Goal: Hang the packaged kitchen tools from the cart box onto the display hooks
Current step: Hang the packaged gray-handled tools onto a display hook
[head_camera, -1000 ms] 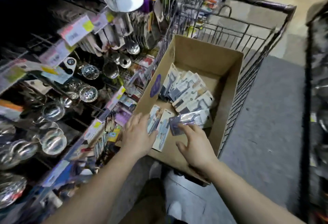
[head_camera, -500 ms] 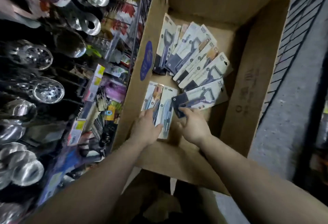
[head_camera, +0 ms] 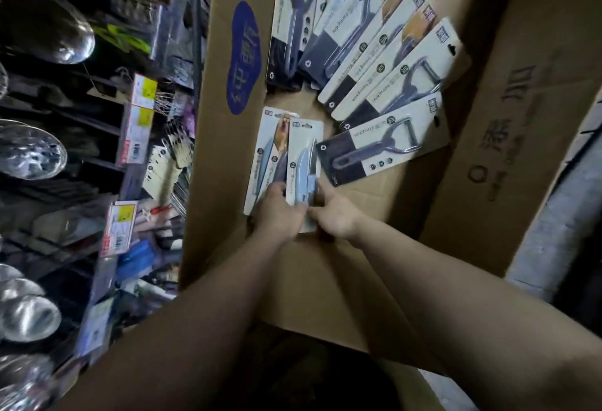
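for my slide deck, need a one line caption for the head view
Both hands hold carded paring knives inside the cardboard box, peeler packs fanned beyond.

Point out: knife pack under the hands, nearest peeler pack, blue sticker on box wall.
knife pack [head_camera: 303, 163], head view, light-blue blade
peeler pack [head_camera: 374, 146], head view, card middle
blue sticker [head_camera: 243, 58], head view, sticker centre

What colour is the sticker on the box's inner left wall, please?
Dark blue sticker, clearest in the head view.

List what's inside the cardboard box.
Cardboard box: fanned packaged peelers and two packaged knives, both hands on the knives. Anything beneath the packs is hidden.
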Motion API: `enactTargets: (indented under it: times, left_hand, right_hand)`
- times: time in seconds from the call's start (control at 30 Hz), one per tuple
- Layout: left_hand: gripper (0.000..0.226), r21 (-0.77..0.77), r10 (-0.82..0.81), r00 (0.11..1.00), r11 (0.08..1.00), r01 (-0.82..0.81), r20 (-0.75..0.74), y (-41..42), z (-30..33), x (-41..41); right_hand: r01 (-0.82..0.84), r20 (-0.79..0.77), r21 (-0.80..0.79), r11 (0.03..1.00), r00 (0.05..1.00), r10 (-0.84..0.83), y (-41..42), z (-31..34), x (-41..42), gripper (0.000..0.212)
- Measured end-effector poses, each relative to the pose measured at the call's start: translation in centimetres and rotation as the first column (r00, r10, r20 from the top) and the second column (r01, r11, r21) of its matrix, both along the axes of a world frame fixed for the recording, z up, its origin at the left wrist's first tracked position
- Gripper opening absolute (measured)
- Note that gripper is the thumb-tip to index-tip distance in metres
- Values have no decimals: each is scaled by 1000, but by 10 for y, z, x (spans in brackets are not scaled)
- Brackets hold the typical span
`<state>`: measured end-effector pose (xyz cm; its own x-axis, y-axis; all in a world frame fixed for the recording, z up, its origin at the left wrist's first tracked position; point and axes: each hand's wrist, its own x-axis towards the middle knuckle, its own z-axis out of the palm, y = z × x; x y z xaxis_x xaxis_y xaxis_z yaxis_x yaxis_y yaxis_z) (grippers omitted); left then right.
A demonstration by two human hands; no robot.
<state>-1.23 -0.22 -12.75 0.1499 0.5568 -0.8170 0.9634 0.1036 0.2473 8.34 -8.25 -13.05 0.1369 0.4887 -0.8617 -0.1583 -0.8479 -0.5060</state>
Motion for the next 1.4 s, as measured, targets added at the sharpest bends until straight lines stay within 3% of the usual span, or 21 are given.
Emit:
enactTargets:
  times: [0.17, 0.3, 0.4, 0.5, 0.57, 0.6, 0.73, 0.93, 1.03, 1.4]
  left_hand:
    - [31, -17, 90, 996, 996, -90, 6, 9, -2, 0]
    - [14, -173, 237, 965, 961, -216, 110, 16, 11, -11]
    - [19, -347, 191, 965, 930, -120, 179, 20, 28, -13]
    - [14, -390, 108, 975, 921, -24, 195, 22, 38, -2]
    - [10, -355, 165, 969, 930, -91, 185, 25, 36, 7]
    - [20, -290, 184, 968, 948, -129, 173, 27, 32, 10]
    - [64, 151, 26, 997, 988, -37, 74, 30, 10, 22]
    - [101, 266, 66, 994, 963, -40, -90, 9, -10, 36]
    - [96, 277, 44, 992, 961, -10, -117, 8, -17, 31]
    - [48, 240, 19, 1000, 971, -19, 4, 14, 13, 26]
  right_hand:
    - [86, -190, 57, 995, 979, -74, 10, 3, 3, 59]
    - [228, -120, 37, 973, 968, -222, 26, 14, 18, 55]
    - [303, -86, 57, 951, 951, -298, 32, 16, 28, 70]
    - [366, -60, 96, 926, 930, -362, 32, 18, 34, 46]
    - [433, -39, 94, 896, 901, -431, 26, 19, 40, 40]
    - [459, -18, 86, 885, 888, -459, 21, 18, 42, 39]
    - [541, 47, 48, 840, 839, -543, 1, 13, 50, 39]
    - [558, 68, 56, 828, 825, -561, -17, 11, 46, 45]
    - [556, 69, 51, 830, 827, -558, -20, 11, 47, 43]
    - [502, 75, 63, 863, 860, -505, -23, 30, 52, 46]
